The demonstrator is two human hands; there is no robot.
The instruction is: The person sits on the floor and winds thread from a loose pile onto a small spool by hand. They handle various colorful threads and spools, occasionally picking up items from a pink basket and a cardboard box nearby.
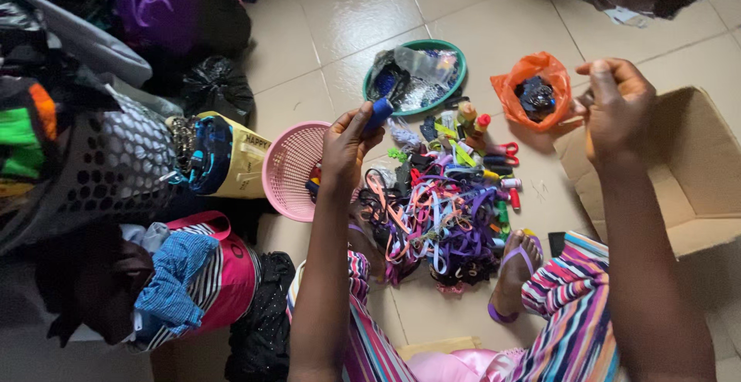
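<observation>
Blue and small, a spool [378, 113] sits pinched between the thumb and fingers of the left hand [347, 144], raised above a pink basket [287, 167] and a heap of ribbons [441, 224] on the tiled floor [347, 27]. It looks light and rigid, likely smooth plastic, so a grip across its sides seems safest; squeezing the ends could let it slip. The right hand [614, 104] is curled shut near an orange bag [532, 89] and a cardboard box [695, 174], fingertips pressed together; whether a thread runs between the hands I cannot tell.
</observation>
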